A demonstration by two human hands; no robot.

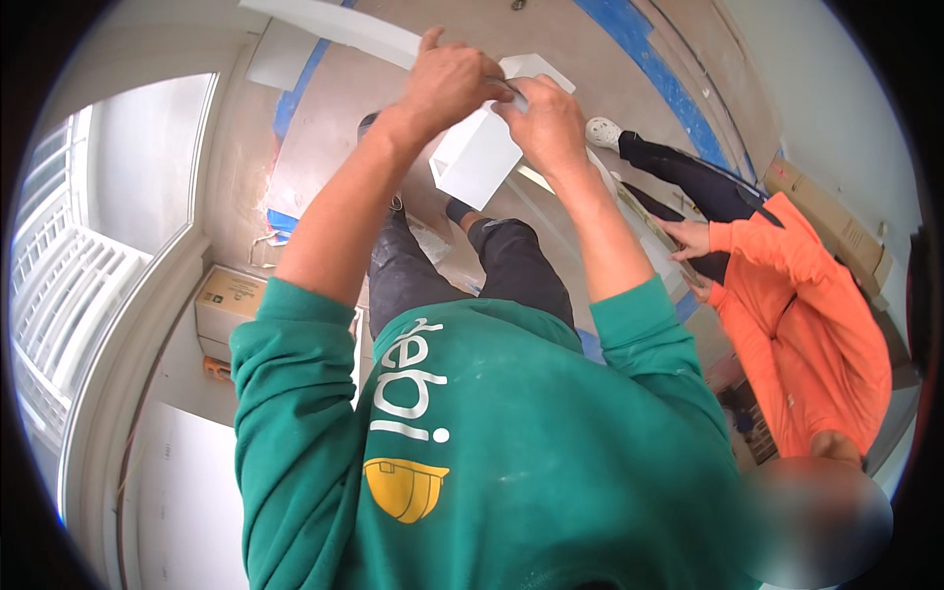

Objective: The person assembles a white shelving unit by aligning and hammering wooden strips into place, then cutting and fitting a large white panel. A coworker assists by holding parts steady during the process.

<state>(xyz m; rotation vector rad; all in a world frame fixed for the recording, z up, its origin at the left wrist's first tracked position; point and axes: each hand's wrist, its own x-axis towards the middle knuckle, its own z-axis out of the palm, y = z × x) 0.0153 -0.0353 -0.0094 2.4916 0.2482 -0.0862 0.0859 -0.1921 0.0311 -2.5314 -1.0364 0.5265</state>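
Observation:
Both my arms reach up and away from me, and my hands are close together. My left hand (pixel 450 87) is closed, its fingertips pinching one end of a thin grey strip (pixel 513 96). At the other end, my right hand (pixel 548 123) is also closed on it; what the strip is exactly cannot be told. Just beneath my hands stands a white box-shaped piece (pixel 479 157) with an open end, partly hidden by them. A long white board (pixel 339 31) runs from behind my left hand toward the upper left.
On the right, a person in an orange top (pixel 796 324) holds a long, thin piece (pixel 644 218). Blue tape (pixel 669 84) edges the floor covering. A cardboard box (pixel 228 300) sits under the window (pixel 147 167) at left; another long carton (pixel 826 221) lies along the right wall.

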